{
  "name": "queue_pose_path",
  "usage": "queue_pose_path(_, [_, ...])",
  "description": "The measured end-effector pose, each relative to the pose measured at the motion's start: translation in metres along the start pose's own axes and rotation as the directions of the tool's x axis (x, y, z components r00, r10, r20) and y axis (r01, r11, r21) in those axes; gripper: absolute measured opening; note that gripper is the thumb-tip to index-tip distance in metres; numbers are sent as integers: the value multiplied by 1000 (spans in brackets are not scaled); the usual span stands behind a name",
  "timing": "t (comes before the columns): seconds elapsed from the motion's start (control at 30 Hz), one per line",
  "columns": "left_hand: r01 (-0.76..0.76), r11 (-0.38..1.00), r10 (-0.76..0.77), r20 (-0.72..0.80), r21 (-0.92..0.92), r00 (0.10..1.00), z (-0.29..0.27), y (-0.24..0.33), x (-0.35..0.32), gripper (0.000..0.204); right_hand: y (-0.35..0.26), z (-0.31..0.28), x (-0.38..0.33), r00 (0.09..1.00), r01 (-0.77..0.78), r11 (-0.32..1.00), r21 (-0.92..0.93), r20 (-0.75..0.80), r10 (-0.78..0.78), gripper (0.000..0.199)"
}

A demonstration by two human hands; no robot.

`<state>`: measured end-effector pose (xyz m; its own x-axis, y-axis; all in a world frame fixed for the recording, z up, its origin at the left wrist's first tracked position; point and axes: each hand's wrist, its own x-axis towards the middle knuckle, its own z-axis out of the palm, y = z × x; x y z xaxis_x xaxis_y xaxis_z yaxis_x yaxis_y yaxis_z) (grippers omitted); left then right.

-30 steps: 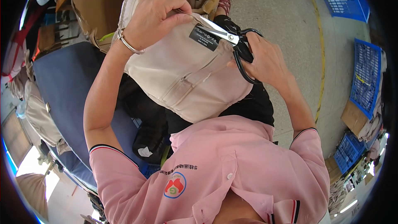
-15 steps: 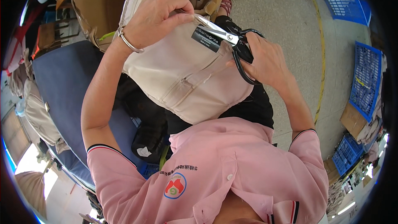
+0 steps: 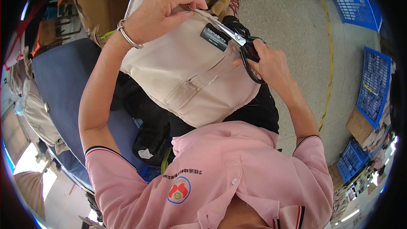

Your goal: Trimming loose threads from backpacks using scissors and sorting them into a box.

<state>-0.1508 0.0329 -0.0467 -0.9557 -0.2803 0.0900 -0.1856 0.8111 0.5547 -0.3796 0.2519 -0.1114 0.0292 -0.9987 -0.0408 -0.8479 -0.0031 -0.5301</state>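
Observation:
Across my lap lies a beige sewn fabric piece with a zipper and a black label near its far right edge. My left hand, with a metal bangle on the wrist, pinches the far edge of this fabric. In my right hand is a pair of scissors with black handles, fingers through the loops. Their blades point up and left along the fabric's edge beside the label. The blade tips are partly hidden by the cloth.
A cardboard box with brownish cloth stands ahead. To my left is a dark blue padded surface. Blue plastic crates line the right side, past a yellow floor line. A foot in a red patterned shoe shows beyond the fabric.
My left hand has shifted slightly right along the fabric edge. The scissors' blades have moved from above the label to lie against the cloth's edge, looking more closed.

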Motion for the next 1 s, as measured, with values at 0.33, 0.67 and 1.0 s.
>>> queue_pose_path(0.33, [179,972,-186,-37,-154,982,-1,8,6,36,-11,-19,28,993,3,998,-64,118,5,45])
queue_pose_path(0.67, [260,965,-258,-244,-24,935,-8,35,3,46,-6,1,21,1000,1,1000,27,28,-2,61])
queue_pose_path(1.0, [547,453,-823,-567,-704,-48,135,127,-174,19,-4,2,26,997,-64,992,113,39,60,60])
